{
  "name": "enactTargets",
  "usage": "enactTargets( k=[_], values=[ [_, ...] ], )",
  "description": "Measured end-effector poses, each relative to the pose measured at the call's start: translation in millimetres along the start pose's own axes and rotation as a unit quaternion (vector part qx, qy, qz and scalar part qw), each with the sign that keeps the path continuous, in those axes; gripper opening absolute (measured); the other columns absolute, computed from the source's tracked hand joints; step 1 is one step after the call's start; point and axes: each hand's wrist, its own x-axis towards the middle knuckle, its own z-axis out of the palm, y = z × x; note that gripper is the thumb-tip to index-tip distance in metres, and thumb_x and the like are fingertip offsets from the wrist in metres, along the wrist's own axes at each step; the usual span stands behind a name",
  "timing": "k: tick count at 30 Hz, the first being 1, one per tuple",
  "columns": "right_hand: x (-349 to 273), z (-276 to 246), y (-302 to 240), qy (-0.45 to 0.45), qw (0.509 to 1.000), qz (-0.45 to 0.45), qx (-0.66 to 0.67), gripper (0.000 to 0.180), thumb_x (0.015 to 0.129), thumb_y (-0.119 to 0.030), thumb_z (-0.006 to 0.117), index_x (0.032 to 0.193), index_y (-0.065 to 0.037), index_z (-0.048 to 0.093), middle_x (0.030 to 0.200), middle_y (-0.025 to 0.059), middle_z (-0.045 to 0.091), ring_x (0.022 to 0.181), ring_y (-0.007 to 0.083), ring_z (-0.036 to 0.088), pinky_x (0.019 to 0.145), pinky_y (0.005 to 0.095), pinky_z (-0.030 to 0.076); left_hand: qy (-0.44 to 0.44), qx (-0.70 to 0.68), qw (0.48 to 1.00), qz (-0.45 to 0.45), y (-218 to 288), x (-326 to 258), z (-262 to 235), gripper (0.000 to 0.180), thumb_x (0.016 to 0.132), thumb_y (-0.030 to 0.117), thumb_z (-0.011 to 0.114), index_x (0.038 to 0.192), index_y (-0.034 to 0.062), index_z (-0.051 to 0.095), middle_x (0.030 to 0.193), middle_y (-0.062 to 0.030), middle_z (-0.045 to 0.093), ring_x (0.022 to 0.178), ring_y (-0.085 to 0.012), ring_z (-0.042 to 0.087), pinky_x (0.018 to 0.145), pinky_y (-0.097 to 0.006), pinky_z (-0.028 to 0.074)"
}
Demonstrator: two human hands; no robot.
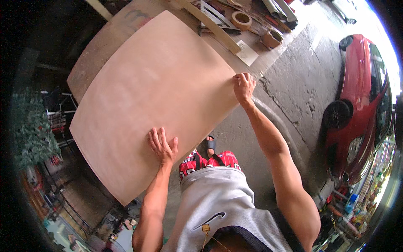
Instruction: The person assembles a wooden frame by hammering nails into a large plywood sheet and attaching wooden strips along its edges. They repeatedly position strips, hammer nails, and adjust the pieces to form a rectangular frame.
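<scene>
A large, pale tan wooden board [138,84], smooth and thin, lies in front of me on top of another wooden surface [94,59]. My left hand [161,145] rests flat on the board near its close edge, fingers spread. At the board's right corner, my right hand [244,87] curls its fingers over the edge and grips it; the thumb side is partly hidden.
Beyond the board are a wooden strip [214,27], a roll of tape [242,20], a metal square [212,14] and a small white card [247,53]. A red car [357,105] stands at the right on the concrete floor [289,80]. Green foliage [35,130] is at the left.
</scene>
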Motion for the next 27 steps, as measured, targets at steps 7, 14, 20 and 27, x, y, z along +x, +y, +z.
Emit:
enactTargets(
  k=[7, 14, 20, 27],
  values=[
    [151.4, 11.4, -29.1, 0.074, 0.991, 0.007, 0.108, 0.017, 0.087, -0.026, 0.056, 0.097, -0.013, 0.059, 0.109, 0.0169, 0.06, 0.1, 0.0411, 0.058, 0.084, 0.0479, 0.046, 0.003, -0.025, 1.0, -0.016, -3.9, 2.2, 11.8, 0.068, 0.085, 0.051, 0.056, 0.138, 0.0107, 0.042, 0.144, -0.0228, 0.033, 0.132, -0.0449, 0.03, 0.108, -0.059, 0.024],
    [226.1, 54.5, -30.2, -0.127, 0.987, 0.057, -0.084, 0.064, 0.077, -0.028, 0.065, 0.125, -0.002, 0.033, 0.116, 0.0314, 0.056, 0.109, 0.0434, 0.057, 0.092, 0.0483, 0.046, 0.033, -0.094, 0.994, -0.036, -2.4, 2.7, 11.4, 0.065, 0.081, 0.046, 0.063, 0.132, 0.0081, 0.048, 0.141, -0.0222, 0.036, 0.131, -0.0435, 0.033, 0.108, -0.058, 0.025],
    [236.6, 110.8, -10.3, -0.136, 0.979, -0.089, -0.124, 0.039, 0.087, -0.028, 0.051, 0.113, 0.0, 0.042, 0.108, 0.0278, 0.055, 0.1, 0.0416, 0.056, 0.087, 0.0506, 0.047, 0.057, -0.109, 0.991, -0.061, 0.0, -3.9, 13.4, 0.063, 0.079, 0.045, 0.066, 0.128, 0.0082, 0.052, 0.136, -0.0211, 0.041, 0.13, -0.0406, 0.035, 0.109, -0.055, 0.026],
    [74.7, 64.3, -96.8, 0.049, 0.982, -0.057, 0.174, 0.026, 0.093, -0.026, 0.043, 0.102, -0.001, 0.047, 0.09, 0.0168, 0.053, 0.081, 0.0327, 0.054, 0.078, 0.0501, 0.046, 0.08, -0.148, 0.981, -0.1, -3.1, -9.1, 25.5, 0.059, 0.086, 0.048, 0.058, 0.129, 0.0078, 0.051, 0.137, -0.0216, 0.043, 0.132, -0.0368, 0.035, 0.11, -0.05, 0.028]
  ],
)
